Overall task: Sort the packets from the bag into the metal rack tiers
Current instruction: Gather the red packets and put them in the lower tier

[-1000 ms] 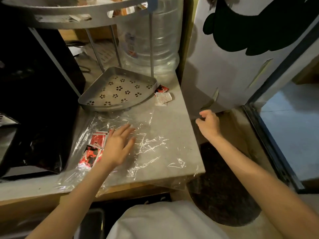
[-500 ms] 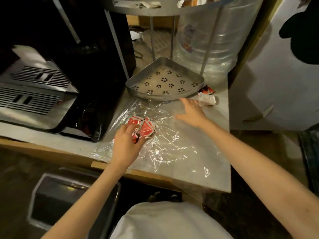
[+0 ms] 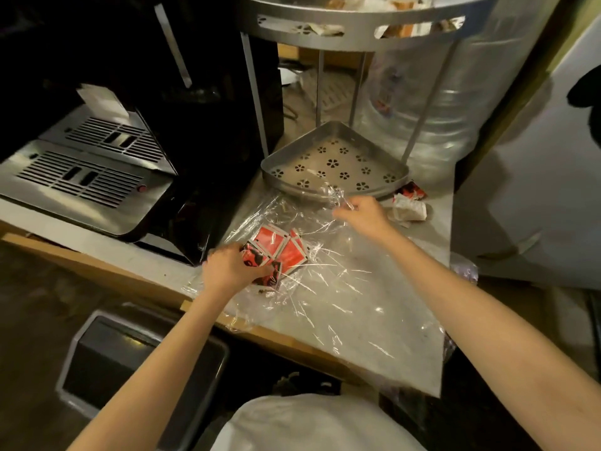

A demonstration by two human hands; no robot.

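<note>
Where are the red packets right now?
The red packets lie inside the clear plastic bag on the counter, gripped by the left hand, just in front of the rack's bottom tier.

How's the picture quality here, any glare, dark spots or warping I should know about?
Head view: dim, warm light; the bag throws streaky white glare that partly masks the packets; the machine at upper left sinks into black; wide-angle warping bends the rack legs and counter edges; the right hand is slightly soft.

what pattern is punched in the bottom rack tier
Small flower-shaped cutouts across the bottom rack tier, clearest in the head view.
</note>
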